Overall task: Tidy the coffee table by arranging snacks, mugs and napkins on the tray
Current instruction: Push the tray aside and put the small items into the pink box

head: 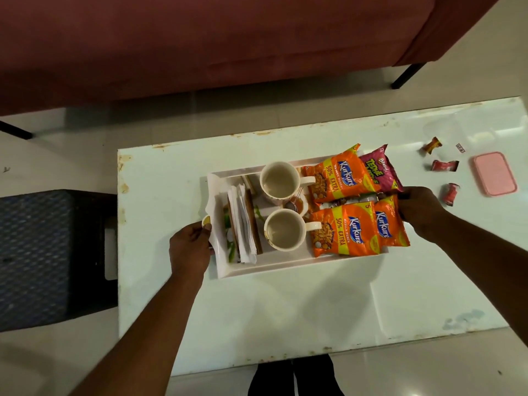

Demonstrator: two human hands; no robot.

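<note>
Presently | step: late; tray (271, 267) mid-bench (285, 310) holds mugs (280, 180), napkins (243, 224), snack packets (343, 227) | left hand (190, 247) grip curled round 9 o'clock rim; right hand (420, 210) at 3 o'clock end, grip hidden, cannot tell | next: probably collect wrapped sweets (444, 165) lying at 2 o'clock.

Probably a living room: sofa (200, 47), coffee table (285, 310).

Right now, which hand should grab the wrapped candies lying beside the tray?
Right. The right hand is at the tray's right end, next to the candies; the left hand grips the tray's opposite end.
</note>
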